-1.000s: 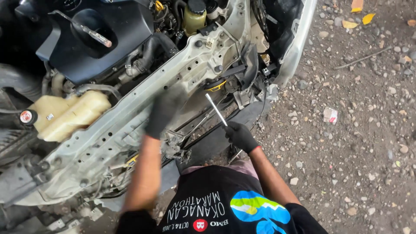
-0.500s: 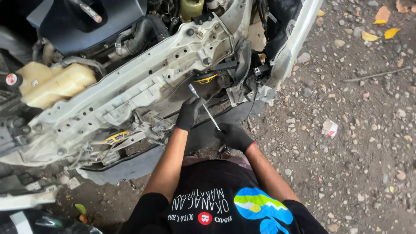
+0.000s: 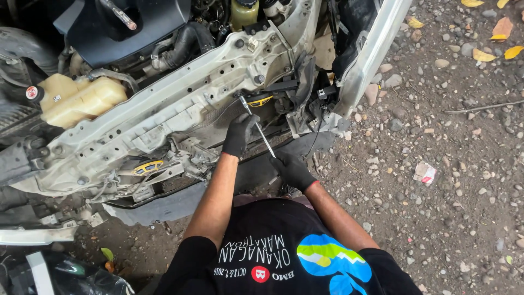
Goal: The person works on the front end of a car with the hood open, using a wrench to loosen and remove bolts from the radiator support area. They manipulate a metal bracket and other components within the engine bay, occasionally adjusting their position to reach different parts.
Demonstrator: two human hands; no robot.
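Gripping the long slim steel extension wrench (image 3: 256, 124) with both black-gloved hands, left hand (image 3: 239, 134) and right hand (image 3: 292, 169), we find it seated on the white metal front panel (image 3: 180, 112); the fastener looks not yet out.

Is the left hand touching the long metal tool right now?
Touching: the head view shows the left hand wrapped around the upper shaft of the metal tool.

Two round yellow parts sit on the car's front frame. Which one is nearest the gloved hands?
The yellow part right of centre, just above the left hand by the long tool; the other yellow part sits lower left, farther away.
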